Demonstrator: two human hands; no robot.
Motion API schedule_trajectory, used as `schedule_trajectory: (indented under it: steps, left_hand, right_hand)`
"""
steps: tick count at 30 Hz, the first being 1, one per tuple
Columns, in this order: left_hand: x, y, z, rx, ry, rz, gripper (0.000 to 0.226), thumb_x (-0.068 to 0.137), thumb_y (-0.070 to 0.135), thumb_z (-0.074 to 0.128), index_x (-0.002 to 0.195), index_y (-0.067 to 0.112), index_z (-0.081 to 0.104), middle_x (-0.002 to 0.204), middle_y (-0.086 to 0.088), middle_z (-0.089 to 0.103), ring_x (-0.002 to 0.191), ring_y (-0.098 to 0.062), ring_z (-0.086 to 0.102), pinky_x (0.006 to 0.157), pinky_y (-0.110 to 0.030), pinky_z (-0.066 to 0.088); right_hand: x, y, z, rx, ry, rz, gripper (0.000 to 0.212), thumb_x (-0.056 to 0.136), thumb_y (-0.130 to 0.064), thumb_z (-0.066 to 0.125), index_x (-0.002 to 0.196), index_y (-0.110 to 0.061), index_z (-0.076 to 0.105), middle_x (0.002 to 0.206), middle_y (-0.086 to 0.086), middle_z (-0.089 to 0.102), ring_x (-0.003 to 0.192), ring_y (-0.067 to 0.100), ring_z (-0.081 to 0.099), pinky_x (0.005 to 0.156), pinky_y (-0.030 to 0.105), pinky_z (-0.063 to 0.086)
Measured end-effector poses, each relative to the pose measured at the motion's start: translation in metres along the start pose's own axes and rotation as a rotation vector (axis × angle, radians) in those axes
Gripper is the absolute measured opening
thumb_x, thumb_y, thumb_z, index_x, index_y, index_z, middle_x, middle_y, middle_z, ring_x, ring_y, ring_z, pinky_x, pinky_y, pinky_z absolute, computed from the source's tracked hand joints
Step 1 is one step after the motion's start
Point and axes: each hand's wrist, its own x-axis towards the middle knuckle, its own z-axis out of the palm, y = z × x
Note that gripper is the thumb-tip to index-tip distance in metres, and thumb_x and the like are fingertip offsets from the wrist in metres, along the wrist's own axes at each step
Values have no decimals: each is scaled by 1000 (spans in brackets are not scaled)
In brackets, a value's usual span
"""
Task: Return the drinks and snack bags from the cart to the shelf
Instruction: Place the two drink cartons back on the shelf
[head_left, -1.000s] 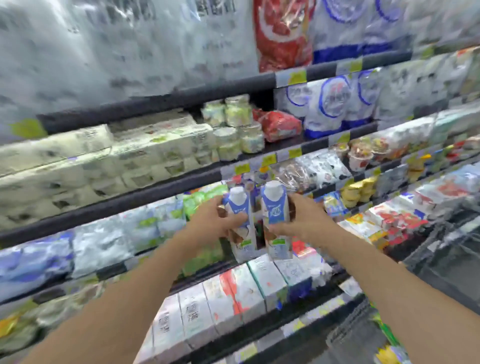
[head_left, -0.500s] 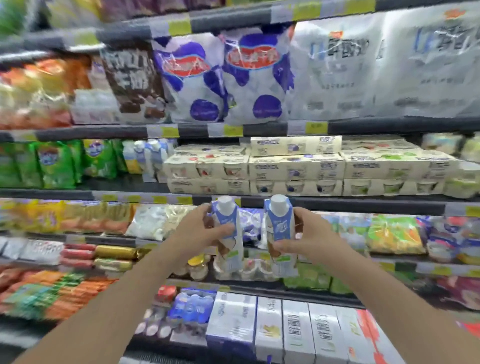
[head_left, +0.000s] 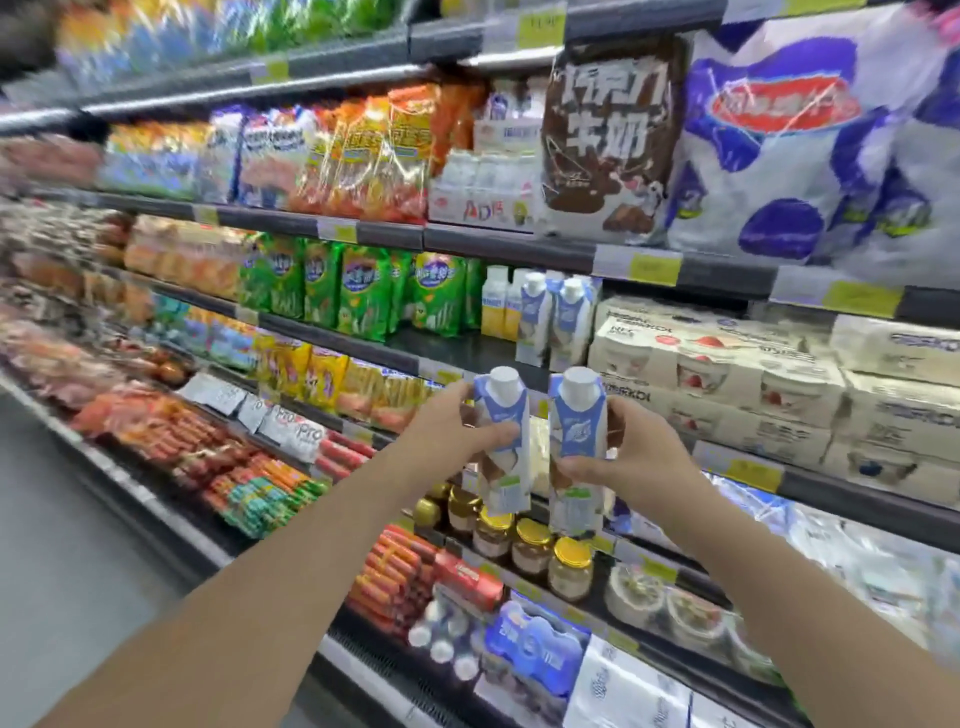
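Note:
I hold two blue-and-white drink cartons with white caps, upright and side by side in front of the shelves. My left hand (head_left: 452, 431) grips the left carton (head_left: 506, 467). My right hand (head_left: 631, 457) grips the right carton (head_left: 576, 488). Above and behind them, matching cartons (head_left: 563, 322) stand on the dark shelf (head_left: 447, 348), next to yellow-and-white bottles (head_left: 493, 301). The cart is out of view.
Green snack bags (head_left: 358, 291) fill the shelf left of the matching cartons, and cream yogurt packs (head_left: 727, 364) sit to their right. Large milk bags (head_left: 789, 135) hang above. Gold-lidded jars (head_left: 530, 545) and red sausage packs (head_left: 395, 577) lie below my hands. Grey floor (head_left: 62, 571) runs along the left.
The view has swung left along the shelves. Both hands keep the two cartons held upright together, and the matching cartons on the shelf have come in close above them.

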Motion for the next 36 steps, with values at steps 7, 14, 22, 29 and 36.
schedule_trajectory:
  steps: [7, 14, 22, 29, 36]
  left_hand:
    - [71, 6, -28, 40, 91, 2, 41, 83, 29, 79, 118, 25, 58, 110, -1, 71, 102, -22, 70, 91, -44, 57]
    - [146, 5, -37, 12, 61, 15, 40, 85, 22, 78, 119, 23, 57, 112, 0, 73, 102, -20, 71, 90, -46, 58]
    - [233, -15, -40, 27, -44, 62, 33, 83, 19, 79, 109, 25, 60, 110, -2, 70, 102, -23, 69, 90, -48, 58]
    - [280, -27, -43, 25, -193, 102, 35, 77, 18, 84, 102, 28, 63, 106, -4, 73, 99, -26, 71, 85, -50, 59]
    - [287, -38, -53, 191, -183, 254, 51, 68, 31, 90, 109, 19, 62, 97, 5, 71, 90, -16, 69, 80, -35, 58]
  right_hand:
    - [86, -9, 6, 19, 28, -24, 50, 65, -28, 90, 107, -20, 64, 98, -6, 74, 89, 13, 70, 83, 40, 57]
    - [148, -6, 17, 0, 102, 25, 43, 74, -16, 85, 104, -20, 55, 96, -8, 67, 87, 12, 65, 65, 22, 47]
    - [196, 4, 44, -126, 292, 133, 56, 74, -17, 85, 115, -19, 47, 112, 2, 67, 107, 27, 63, 90, 47, 53]
    - [219, -2, 59, -202, 465, 279, 48, 80, -9, 79, 113, -15, 44, 99, -3, 57, 93, 20, 56, 69, 27, 39]
    - [224, -4, 77, -220, 576, 364, 60, 74, -16, 85, 121, -16, 49, 108, -4, 57, 106, 20, 57, 83, 30, 43]
